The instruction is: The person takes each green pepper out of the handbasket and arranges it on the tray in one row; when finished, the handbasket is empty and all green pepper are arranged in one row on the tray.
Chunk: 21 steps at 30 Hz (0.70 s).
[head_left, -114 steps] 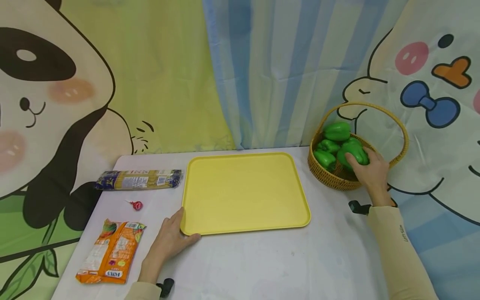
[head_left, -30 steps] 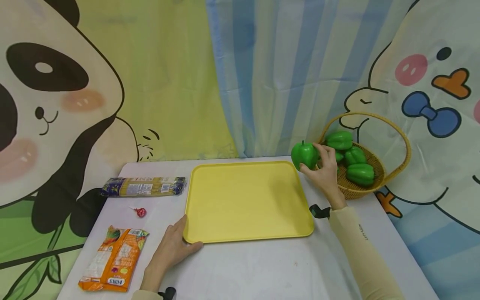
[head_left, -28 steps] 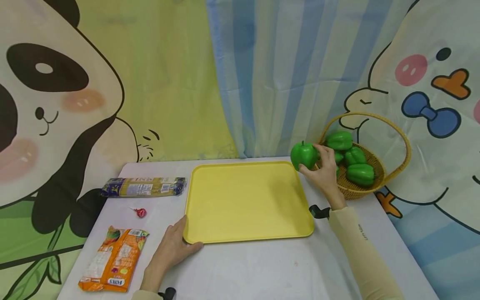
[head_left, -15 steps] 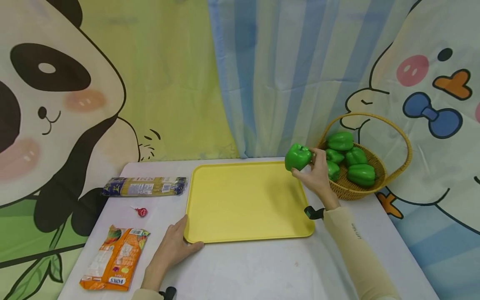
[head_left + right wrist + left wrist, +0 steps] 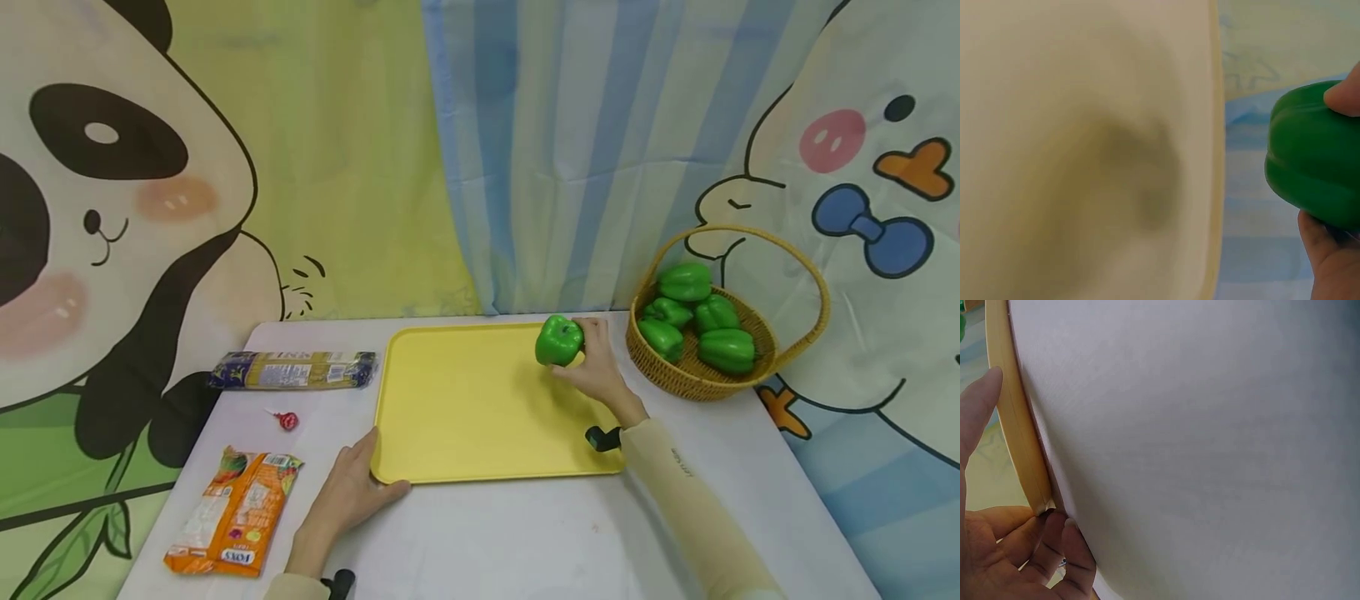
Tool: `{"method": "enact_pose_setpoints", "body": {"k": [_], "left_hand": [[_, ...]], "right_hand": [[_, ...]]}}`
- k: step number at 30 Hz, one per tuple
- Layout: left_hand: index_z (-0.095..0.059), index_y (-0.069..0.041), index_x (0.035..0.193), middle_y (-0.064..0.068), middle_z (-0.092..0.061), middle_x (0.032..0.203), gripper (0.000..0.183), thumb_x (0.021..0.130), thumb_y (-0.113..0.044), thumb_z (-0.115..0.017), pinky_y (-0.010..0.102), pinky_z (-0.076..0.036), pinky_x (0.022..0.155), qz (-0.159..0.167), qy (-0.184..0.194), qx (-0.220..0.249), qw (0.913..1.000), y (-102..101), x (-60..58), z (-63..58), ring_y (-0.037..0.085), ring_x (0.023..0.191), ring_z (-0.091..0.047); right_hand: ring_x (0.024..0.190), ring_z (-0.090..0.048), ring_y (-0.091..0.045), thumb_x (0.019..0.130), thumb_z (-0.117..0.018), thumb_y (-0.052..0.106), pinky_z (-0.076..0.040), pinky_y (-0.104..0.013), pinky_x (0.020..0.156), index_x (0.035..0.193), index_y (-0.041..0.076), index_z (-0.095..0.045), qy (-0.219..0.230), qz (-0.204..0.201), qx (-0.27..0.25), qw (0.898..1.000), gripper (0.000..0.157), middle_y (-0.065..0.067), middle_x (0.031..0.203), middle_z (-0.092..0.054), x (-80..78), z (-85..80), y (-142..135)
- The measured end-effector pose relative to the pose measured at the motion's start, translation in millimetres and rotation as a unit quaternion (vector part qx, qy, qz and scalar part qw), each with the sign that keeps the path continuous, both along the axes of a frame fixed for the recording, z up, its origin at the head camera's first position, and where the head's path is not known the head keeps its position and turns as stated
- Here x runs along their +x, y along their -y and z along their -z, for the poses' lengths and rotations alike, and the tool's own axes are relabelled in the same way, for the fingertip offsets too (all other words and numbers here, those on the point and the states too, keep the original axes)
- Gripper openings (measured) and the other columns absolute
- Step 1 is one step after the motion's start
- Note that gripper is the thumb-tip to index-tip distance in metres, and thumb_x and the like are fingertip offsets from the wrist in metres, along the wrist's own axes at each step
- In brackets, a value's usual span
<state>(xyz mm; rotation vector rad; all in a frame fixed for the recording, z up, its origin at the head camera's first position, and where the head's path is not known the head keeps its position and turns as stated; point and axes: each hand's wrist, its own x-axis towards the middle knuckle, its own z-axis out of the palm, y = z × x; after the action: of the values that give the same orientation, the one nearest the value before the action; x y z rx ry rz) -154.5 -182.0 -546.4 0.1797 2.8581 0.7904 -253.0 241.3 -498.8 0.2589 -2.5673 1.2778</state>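
My right hand [image 5: 596, 371] holds a green bell pepper [image 5: 559, 340] above the back right part of a yellow tray [image 5: 465, 408]. Thumb and fingers grip the pepper from its right side; the right wrist view shows the pepper [image 5: 1310, 153] between them, apart from the tray. At the tray's front left corner, my left hand [image 5: 348, 492] holds the rim, thumb along the front edge and fingers at the left side. The left wrist view shows those fingers [image 5: 1019, 540] curled against the tray's edge [image 5: 1019, 434]. Several more green peppers [image 5: 726, 350] lie in a wicker basket [image 5: 675, 377].
The basket's tall handle [image 5: 813, 279] arches up at the right. Left of the tray lie a pasta packet [image 5: 292, 371], a red lollipop [image 5: 287, 421] and an orange snack bag [image 5: 236, 512] on the white tablecloth [image 5: 495, 542]. A printed curtain [image 5: 360, 167] hangs behind.
My right hand has taken a pepper out of the basket and carried it left and lower, over the tray. The left hand stays at the tray's corner.
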Motion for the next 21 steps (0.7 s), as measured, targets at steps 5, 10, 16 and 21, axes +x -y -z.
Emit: {"method": "enact_pose_setpoints", "body": {"k": [5, 10, 16, 21], "left_hand": [[-0.026, -0.003, 0.158, 0.02, -0.048, 0.154, 0.116, 0.073, -0.057, -0.084, 0.051, -0.046, 0.103, -0.001, -0.001, 0.001, 1.0, 0.0, -0.7, -0.2, 0.027, 0.114, -0.053], [-0.026, -0.003, 0.159, 0.02, -0.047, 0.154, 0.119, 0.072, -0.059, -0.084, 0.051, -0.046, 0.104, 0.0, 0.001, 0.004, 1.0, 0.7, -0.1, 1.4, 0.027, 0.114, -0.053], [-0.026, -0.004, 0.159, 0.019, -0.048, 0.154, 0.118, 0.072, -0.06, -0.083, 0.051, -0.046, 0.104, -0.001, -0.002, 0.006, 1.0, 0.9, 0.2, 2.2, 0.028, 0.116, -0.054], [-0.026, -0.004, 0.159, 0.019, -0.048, 0.154, 0.118, 0.072, -0.06, -0.083, 0.051, -0.046, 0.104, 0.0, -0.01, 0.006, 0.9999, 1.4, -0.6, 2.6, 0.029, 0.116, -0.054]], "right_hand": [[0.118, -0.052, -0.036, 0.073, -0.085, 0.018, -0.05, -0.054, 0.1, 0.14, -0.001, -0.037, 0.045, -0.039, 0.027, 0.998, 0.085, -0.022, 0.134, -0.042, -1.0, 18.3, 17.6], [0.118, -0.057, -0.034, 0.072, -0.089, 0.02, -0.049, -0.052, 0.102, 0.138, 0.002, -0.038, 0.083, -0.07, 0.034, 0.994, 0.085, -0.019, 0.132, -0.05, -3.0, 34.8, 31.5], [0.121, -0.056, -0.032, 0.072, -0.092, 0.028, -0.05, -0.052, 0.104, 0.138, 0.007, -0.041, 0.086, -0.099, 0.039, 0.991, 0.086, -0.014, 0.133, -0.051, -7.3, 38.8, 43.9], [0.121, -0.054, -0.029, 0.073, -0.091, 0.033, -0.049, -0.049, 0.104, 0.142, 0.01, -0.041, 0.073, -0.131, 0.053, 0.987, 0.087, -0.011, 0.133, -0.049, -11.0, 35.5, 54.6]]}}
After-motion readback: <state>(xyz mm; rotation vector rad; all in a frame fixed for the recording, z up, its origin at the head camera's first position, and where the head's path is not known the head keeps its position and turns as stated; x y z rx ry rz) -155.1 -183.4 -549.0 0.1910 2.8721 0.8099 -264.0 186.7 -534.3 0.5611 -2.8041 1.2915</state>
